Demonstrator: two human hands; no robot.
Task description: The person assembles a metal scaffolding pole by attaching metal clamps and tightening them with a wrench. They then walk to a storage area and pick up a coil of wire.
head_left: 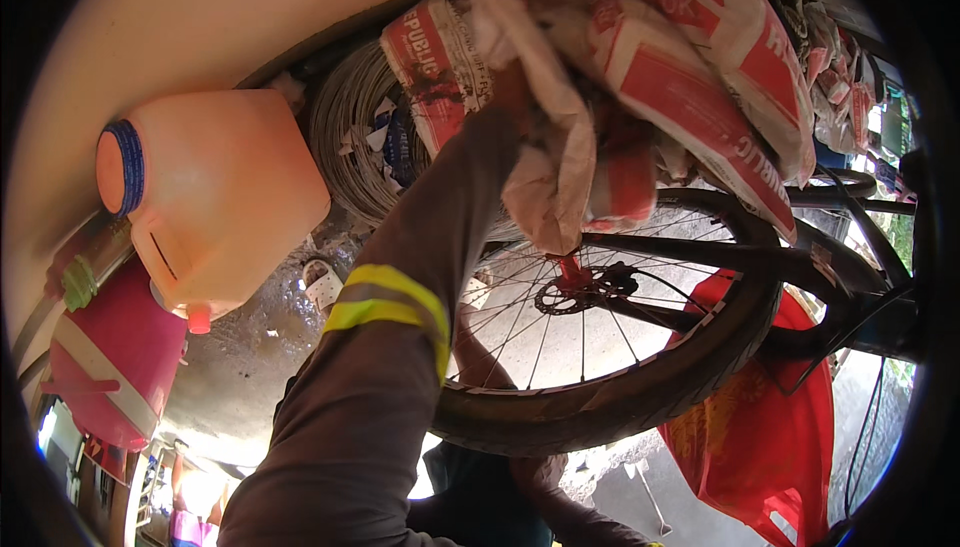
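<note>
My left arm, in a dark sleeve with yellow bands, reaches up to a heap of crumpled paper sacks (690, 97) in brown and red. My left hand (512, 97) is among the folds of a smeared paper sack (550, 137); its fingers are hidden. That sack hangs down to the hub of a bicycle wheel (610, 427), which has a black tyre, thin spokes and a brake disc. Low in view, my right hand (540, 472) is close under the tyre. Its fingers cannot be made out, nor whether it touches the rubber.
A large orange-tinted plastic jug (230, 197) with a blue cap is at the left, above a pink container (110, 357). Coiled wire (345, 127) lies beside the sacks. A red bag (760, 427) hangs by the dark bicycle frame (850, 287). A pale clog (322, 284) shows on the ground.
</note>
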